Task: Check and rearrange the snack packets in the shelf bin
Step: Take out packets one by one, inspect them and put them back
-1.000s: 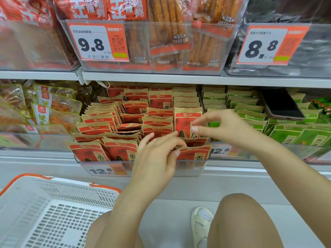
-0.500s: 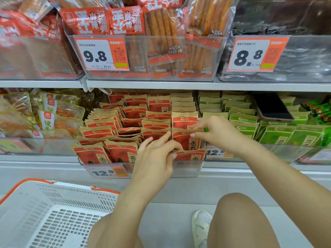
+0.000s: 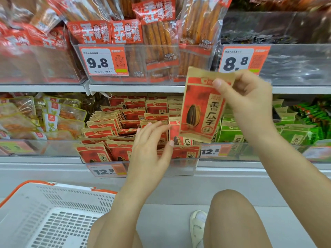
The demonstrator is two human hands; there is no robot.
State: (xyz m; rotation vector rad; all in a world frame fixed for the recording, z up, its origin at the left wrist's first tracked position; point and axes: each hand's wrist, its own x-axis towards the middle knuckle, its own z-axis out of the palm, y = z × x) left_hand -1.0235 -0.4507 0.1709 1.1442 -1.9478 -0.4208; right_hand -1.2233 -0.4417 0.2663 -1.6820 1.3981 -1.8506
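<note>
The right hand (image 3: 249, 102) pinches the top edge of a flat red-and-tan paper packet printed with a striped sunflower seed (image 3: 202, 108), thumb on the printed face and the other fingers curled behind it, and holds it upright in the air above the right end of the clear plastic shelf bin (image 3: 180, 167), in front of the upper shelf's edge. The left hand (image 3: 150, 149) reaches into that bin with its fingers spread and nearly straight; the fingertips (image 3: 162, 125) rest on or just over the tops of the matching red-and-tan packets (image 3: 107, 133) that stand in rows inside, though motion blur leaves it unclear whether they press on them, and the hand grasps nothing. Some packets at the bin's middle lean flat and crooked rather than standing. A white price label reading 12.8 (image 3: 105, 171) sticks to the bin's front wall. Just beside the bin to the right stand green paper packets (image 3: 231, 133) in their own clear bin, and to the left lie clear pouches of orange snacks (image 3: 59, 115). On the shelf above, red bags of long brown sticks (image 3: 161, 42) stand behind a label reading 9.8 (image 3: 103, 61). At lower left sits a white perforated plastic basket with an orange rim (image 3: 53, 221), near the person's bare knee (image 3: 231, 212).
</note>
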